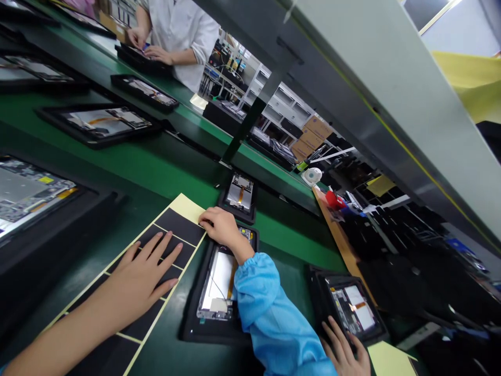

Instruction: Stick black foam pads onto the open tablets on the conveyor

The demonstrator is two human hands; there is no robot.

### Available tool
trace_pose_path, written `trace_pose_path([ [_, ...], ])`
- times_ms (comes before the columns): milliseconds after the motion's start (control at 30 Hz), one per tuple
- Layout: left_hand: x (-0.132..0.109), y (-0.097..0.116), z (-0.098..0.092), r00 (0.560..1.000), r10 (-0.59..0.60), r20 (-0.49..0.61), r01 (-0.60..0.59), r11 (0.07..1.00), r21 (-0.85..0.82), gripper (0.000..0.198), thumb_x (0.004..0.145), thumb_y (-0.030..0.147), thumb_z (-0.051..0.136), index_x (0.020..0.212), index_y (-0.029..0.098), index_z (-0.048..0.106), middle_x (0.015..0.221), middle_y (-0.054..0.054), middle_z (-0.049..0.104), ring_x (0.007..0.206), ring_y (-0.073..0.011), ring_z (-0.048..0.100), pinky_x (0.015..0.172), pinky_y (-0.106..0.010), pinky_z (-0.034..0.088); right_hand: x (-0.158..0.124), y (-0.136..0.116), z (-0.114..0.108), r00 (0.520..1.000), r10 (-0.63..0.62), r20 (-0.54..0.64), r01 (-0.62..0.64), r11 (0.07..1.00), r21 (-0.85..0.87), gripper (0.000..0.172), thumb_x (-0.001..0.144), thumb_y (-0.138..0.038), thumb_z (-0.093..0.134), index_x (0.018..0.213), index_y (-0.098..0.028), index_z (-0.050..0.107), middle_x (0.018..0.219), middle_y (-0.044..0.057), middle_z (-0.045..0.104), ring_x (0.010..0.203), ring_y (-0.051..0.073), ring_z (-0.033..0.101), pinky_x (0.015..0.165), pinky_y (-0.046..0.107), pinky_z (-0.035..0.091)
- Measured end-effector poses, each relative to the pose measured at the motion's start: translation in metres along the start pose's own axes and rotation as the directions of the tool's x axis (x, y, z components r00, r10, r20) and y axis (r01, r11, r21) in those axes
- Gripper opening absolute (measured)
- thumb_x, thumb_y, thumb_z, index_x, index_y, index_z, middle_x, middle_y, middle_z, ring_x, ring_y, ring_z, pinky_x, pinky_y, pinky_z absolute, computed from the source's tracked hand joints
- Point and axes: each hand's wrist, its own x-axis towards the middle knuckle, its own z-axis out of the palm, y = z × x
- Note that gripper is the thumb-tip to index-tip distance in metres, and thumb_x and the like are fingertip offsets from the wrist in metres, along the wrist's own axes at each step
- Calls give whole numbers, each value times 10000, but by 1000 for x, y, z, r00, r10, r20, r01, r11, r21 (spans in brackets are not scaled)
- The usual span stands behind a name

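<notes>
Black adhesive sheet (178,227): left hand (143,271) flat, released; right hand (221,227) on edge, grip unclear.

We can make out no legible words, brands or numbers anywhere: the black-and-yellow sheet (176,225), the small yellow label (46,179) on the circuit board (27,201), and the cardboard cartons (311,137) beyond the bench show nothing we can read.
</notes>
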Motion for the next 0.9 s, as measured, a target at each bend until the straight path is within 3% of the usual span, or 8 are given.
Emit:
trace_pose_path([
  [133,0,0,0,1000,-1,-10,1,1000,-12,754,1172,520,128,1435,157,733,1569,-266,510,1368,-463,548,1006,-620,452,6,-7,7,998,45,50,-47,998,50,181,975,-630,649,1023,-468,713,897,-118,809,966,224,784,559,332,479],
  [267,-2,0,4,999,-34,18,35,998,-56,742,1164,540,145,1466,171,714,1597,-254,484,1390,-473,533,1033,-639,441,12,-17,13,991,64,118,-62,998,-21,248,997,-705,576,1187,-561,645,1049,-154,794,1198,256,744,623,369,601],
  [367,-5,1,8,996,-69,50,73,993,-90,705,1154,559,200,1492,191,698,1624,-235,461,1424,-482,507,1086,-657,421,16,-24,19,994,43,104,-39,998,-39,242,1002,-700,558,1230,-622,584,1106,-162,767,1296,299,707,612,422,630],
  [533,-8,0,12,995,-79,67,86,991,-105,664,1141,562,265,1512,201,680,1636,-220,452,1459,-476,481,1132,-654,411,18,-28,26,998,3,58,2,997,-82,303,1047,-505,477,1335,-477,566,1262,-61,726,1281,241,705,766,391,640],
  [700,-6,0,10,998,-59,39,62,993,-98,652,1144,532,259,1504,189,681,1626,-231,457,1442,-493,493,1095,-664,426,8,-11,20,998,-52,-44,46,993,-113,283,940,-560,657,1211,-593,581,1109,-136,781,1245,315,728,554,397,564],
  [800,-5,-1,10,998,-42,41,46,994,-99,653,1136,522,259,1491,181,688,1608,-240,473,1424,-498,509,1066,-672,444,-6,11,6,993,-61,-100,50,993,-110,346,965,-606,554,1301,-532,597,1107,-82,790,1189,322,751,557,399,531],
  [900,-6,-8,4,996,-50,75,59,991,-121,692,1124,516,217,1474,152,689,1585,-259,493,1409,-504,520,1031,-685,464,-20,25,-2,952,-82,-296,62,995,-79,335,966,-619,550,1263,-497,645,987,-15,798,1049,309,765,561,377,485],
])
